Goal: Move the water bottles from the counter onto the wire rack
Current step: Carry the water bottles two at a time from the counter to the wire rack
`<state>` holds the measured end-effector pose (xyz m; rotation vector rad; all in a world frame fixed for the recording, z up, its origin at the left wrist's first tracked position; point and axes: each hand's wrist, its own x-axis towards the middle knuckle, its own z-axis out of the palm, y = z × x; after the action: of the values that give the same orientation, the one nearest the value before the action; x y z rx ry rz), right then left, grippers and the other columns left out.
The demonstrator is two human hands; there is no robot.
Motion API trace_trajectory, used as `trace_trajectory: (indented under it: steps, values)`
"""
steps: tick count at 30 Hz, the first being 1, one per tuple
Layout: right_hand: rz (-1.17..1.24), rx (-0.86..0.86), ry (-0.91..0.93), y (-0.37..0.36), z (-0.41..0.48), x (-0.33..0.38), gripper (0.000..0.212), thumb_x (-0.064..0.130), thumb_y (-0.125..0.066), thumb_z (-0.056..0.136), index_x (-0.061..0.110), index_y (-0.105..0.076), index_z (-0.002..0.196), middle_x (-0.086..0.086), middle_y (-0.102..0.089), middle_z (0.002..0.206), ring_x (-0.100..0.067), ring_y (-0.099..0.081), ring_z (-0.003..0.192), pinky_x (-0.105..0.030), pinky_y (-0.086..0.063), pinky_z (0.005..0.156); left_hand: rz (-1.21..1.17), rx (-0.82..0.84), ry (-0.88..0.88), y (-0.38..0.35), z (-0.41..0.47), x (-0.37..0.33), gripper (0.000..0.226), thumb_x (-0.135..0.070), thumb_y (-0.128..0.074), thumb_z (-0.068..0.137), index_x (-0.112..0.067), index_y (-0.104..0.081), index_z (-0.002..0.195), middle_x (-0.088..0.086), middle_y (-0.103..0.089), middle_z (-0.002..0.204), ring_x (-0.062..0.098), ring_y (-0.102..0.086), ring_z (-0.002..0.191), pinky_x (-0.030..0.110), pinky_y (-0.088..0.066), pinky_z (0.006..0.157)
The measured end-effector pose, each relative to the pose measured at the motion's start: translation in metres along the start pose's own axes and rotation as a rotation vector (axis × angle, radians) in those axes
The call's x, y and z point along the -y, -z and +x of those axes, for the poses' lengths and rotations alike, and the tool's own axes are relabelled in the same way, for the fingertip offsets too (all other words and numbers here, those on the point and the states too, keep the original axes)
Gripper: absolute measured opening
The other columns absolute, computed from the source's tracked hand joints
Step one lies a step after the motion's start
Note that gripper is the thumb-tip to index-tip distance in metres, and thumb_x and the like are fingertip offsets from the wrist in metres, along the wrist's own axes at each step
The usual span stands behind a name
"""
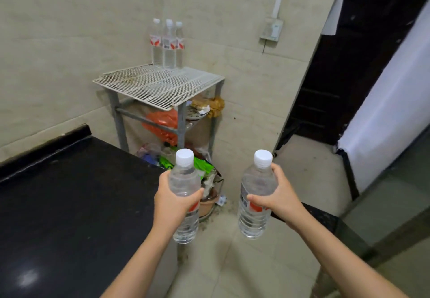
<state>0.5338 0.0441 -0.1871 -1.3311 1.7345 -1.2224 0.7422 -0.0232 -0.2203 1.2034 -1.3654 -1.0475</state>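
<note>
My left hand (172, 198) grips a clear water bottle (185, 179) with a white cap and red label, held upright in the air beside the counter's right end. My right hand (278, 193) grips a second bottle (256, 195) of the same kind, also upright, over the floor. Ahead in the corner stands the white wire rack (149, 85) on grey metal legs. Three more bottles (166, 45) stand close together at the back of its top shelf against the wall. Both held bottles are well short of the rack and lower than its top.
The black counter (69, 204) fills the lower left. Under the rack lie orange and green bags (162, 126), a plate and a pot on the floor. A dark doorway (349, 76) and a white panel (391, 111) are at right, with tiled floor (302, 169) between.
</note>
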Motion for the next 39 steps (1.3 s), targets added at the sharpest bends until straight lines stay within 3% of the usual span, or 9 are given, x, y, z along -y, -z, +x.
trace_trajectory:
  steps: [8,13,15,19,22,25,30,35,39]
  values:
    - [0.018,-0.03,-0.089,0.042,0.087,-0.04,0.066,0.0,-0.078,0.065,0.038,-0.039,0.101,0.017,-0.055,0.101,0.005,-0.057,0.088,-0.013,-0.046,0.074,0.041,0.147,0.045,-0.085,0.085,0.013,0.065,-0.016,-0.084,0.055,-0.015,-0.049,0.11,0.004,-0.061,0.099,0.022,-0.06,0.093,0.032,-0.044,0.081]
    - [0.033,-0.043,-0.062,0.079,0.173,-0.063,0.064,0.016,-0.081,0.05,0.038,-0.044,0.099,0.008,-0.06,0.103,-0.008,-0.062,0.094,-0.03,-0.051,0.087,0.046,0.12,0.018,-0.146,0.149,0.004,0.061,-0.01,-0.081,0.06,-0.024,-0.043,0.106,-0.016,-0.055,0.091,0.019,-0.058,0.092,0.031,-0.042,0.082]
    - [0.037,-0.036,-0.023,0.096,0.219,-0.068,0.067,0.019,-0.082,0.049,0.037,-0.045,0.102,0.005,-0.061,0.105,-0.012,-0.063,0.096,-0.032,-0.051,0.087,0.041,0.065,-0.013,-0.168,0.177,-0.007,0.063,-0.01,-0.081,0.061,-0.025,-0.042,0.108,-0.018,-0.053,0.091,0.017,-0.056,0.092,0.03,-0.041,0.083]
    - [0.073,0.032,0.066,0.127,0.309,-0.059,0.07,0.002,-0.082,0.059,0.029,-0.042,0.109,0.008,-0.059,0.101,0.0,-0.059,0.087,-0.01,-0.051,0.066,0.018,-0.085,-0.065,-0.206,0.23,-0.029,0.062,-0.01,-0.081,0.061,-0.023,-0.043,0.109,-0.011,-0.055,0.095,0.014,-0.056,0.092,0.03,-0.042,0.083]
    - [0.089,0.067,0.127,0.144,0.371,-0.037,0.074,0.012,-0.08,0.047,0.025,-0.043,0.111,0.002,-0.061,0.105,-0.009,-0.061,0.09,-0.022,-0.051,0.075,0.0,-0.175,-0.106,-0.223,0.268,-0.053,0.057,-0.009,-0.08,0.062,-0.031,-0.046,0.101,-0.018,-0.055,0.095,0.002,-0.057,0.088,0.026,-0.043,0.08]
    - [0.141,0.108,0.211,0.147,0.427,-0.009,0.076,0.002,-0.084,0.054,0.022,-0.041,0.114,0.005,-0.059,0.101,-0.018,-0.059,0.096,-0.038,-0.048,0.091,0.023,-0.23,-0.152,-0.226,0.305,-0.072,0.054,-0.01,-0.08,0.061,-0.036,-0.046,0.094,-0.016,-0.058,0.096,-0.004,-0.055,0.088,0.017,-0.043,0.072]
    - [0.191,0.164,0.331,0.135,0.503,0.034,0.072,-0.001,-0.079,0.062,0.026,-0.038,0.114,0.012,-0.055,0.098,-0.013,-0.056,0.093,-0.034,-0.045,0.089,0.097,-0.333,-0.218,-0.218,0.363,-0.102,0.058,-0.016,-0.082,0.059,-0.028,-0.046,0.104,-0.017,-0.056,0.095,-0.003,-0.054,0.09,0.013,-0.041,0.07]
    - [0.264,0.22,0.42,0.107,0.572,0.076,0.069,0.003,-0.078,0.063,0.026,-0.038,0.115,-0.002,-0.055,0.112,-0.02,-0.056,0.1,-0.039,-0.048,0.089,0.115,-0.437,-0.243,-0.203,0.427,-0.119,0.058,-0.019,-0.081,0.061,-0.022,-0.045,0.106,-0.017,-0.053,0.09,-0.002,-0.053,0.083,0.014,-0.04,0.065]
    - [0.301,0.263,0.458,0.078,0.631,0.106,0.068,0.001,-0.077,0.064,0.024,-0.04,0.116,-0.001,-0.057,0.108,-0.015,-0.059,0.091,-0.03,-0.049,0.075,0.167,-0.475,-0.193,-0.19,0.487,-0.124,0.065,-0.028,-0.081,0.059,-0.017,-0.047,0.113,-0.004,-0.059,0.102,0.017,-0.058,0.095,0.033,-0.049,0.081]
